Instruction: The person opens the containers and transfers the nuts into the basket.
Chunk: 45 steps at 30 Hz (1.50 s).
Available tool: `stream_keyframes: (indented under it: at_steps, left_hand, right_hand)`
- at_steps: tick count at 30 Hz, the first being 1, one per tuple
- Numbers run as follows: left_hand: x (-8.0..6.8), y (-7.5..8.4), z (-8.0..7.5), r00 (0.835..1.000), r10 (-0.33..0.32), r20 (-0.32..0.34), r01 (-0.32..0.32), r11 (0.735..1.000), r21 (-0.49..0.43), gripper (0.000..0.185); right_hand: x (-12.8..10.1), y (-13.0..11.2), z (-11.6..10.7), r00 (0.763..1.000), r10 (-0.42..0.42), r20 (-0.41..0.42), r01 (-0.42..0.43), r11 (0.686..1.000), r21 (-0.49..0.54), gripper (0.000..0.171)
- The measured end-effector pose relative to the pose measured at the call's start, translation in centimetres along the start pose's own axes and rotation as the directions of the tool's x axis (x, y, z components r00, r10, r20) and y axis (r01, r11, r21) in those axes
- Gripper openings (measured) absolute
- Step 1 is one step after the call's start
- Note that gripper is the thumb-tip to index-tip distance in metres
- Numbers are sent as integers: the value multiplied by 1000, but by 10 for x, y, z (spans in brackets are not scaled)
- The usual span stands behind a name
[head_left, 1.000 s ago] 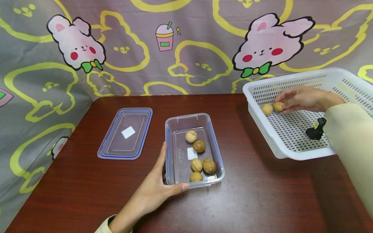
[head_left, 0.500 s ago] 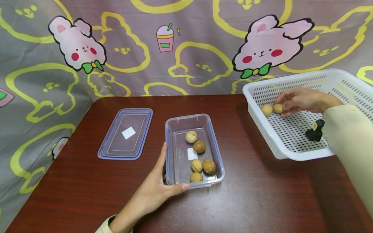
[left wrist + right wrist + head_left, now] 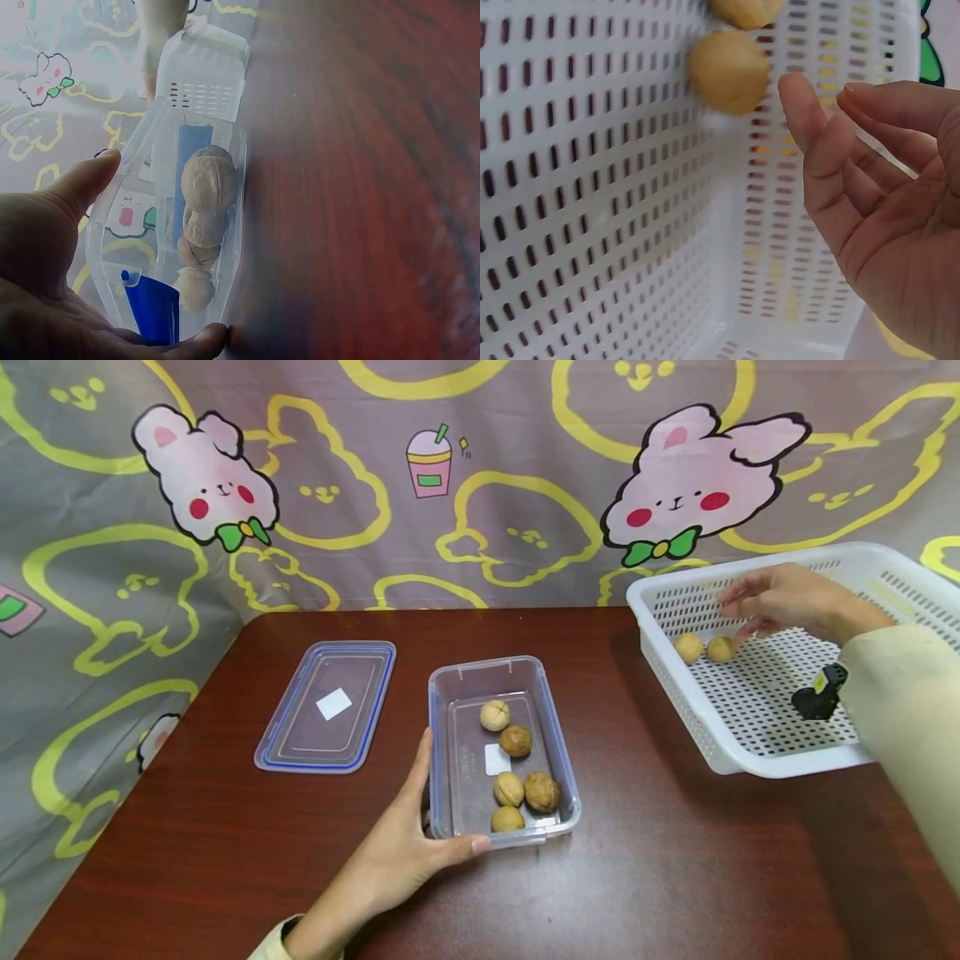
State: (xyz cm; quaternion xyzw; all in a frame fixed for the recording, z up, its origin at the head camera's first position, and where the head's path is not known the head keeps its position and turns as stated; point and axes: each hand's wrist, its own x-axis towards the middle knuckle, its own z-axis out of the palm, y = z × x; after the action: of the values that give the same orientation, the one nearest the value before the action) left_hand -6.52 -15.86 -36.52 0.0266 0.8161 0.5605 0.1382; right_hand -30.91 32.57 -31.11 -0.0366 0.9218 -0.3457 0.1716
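Note:
In the head view my left hand (image 3: pixel 393 852) holds the near left corner of a clear plastic container (image 3: pixel 462 718), thumb along its front rim and fingers against its left side. Several walnuts (image 3: pixel 542 792), some pale and some brown, lie inside. My right hand (image 3: pixel 798 597) is inside a white perforated basket (image 3: pixel 693 697), its fingers loosely bent with nothing between them. Two pale walnuts (image 3: pixel 721 649) lie near the basket's left side. The right wrist view shows a small gap between my fingertips and the nearer walnut (image 3: pixel 729 71).
A clear lid (image 3: pixel 326 706) with a blue seal lies flat on the dark red table (image 3: pixel 630 860), left of the container. Below the right sleeve is a small black object (image 3: pixel 819 695) over the basket. A patterned cloth (image 3: pixel 540 485) hangs behind the table.
My right hand has come off the right walnut, lifting slightly, and that walnut sits a little farther from the other. My left hand keeps its hold on the container.

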Motion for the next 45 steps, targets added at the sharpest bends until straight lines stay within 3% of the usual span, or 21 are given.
stream_keyframes:
  at_steps: [6,18,29,45]
  left_hand:
    - [0,0,1,1000,-5,2,5,1000,-12,135]
    - [0,0,0,1000,6,8,-6,1000,-17,135]
    - [1,0,-1,1000,18,12,-18,1000,-9,134]
    - [2,-3,1,998,33,46,-28,993,-117,132]
  right_hand:
    - [-5,-18,-6,999,-21,-27,21,1000,-7,43]
    - [-38,-71,-3,978,-197,-68,194,980,-40,33]
    - [-65,-116,33,965,-260,-38,258,965,-56,36]
    - [-79,-161,89,938,-345,33,338,932,130,30]
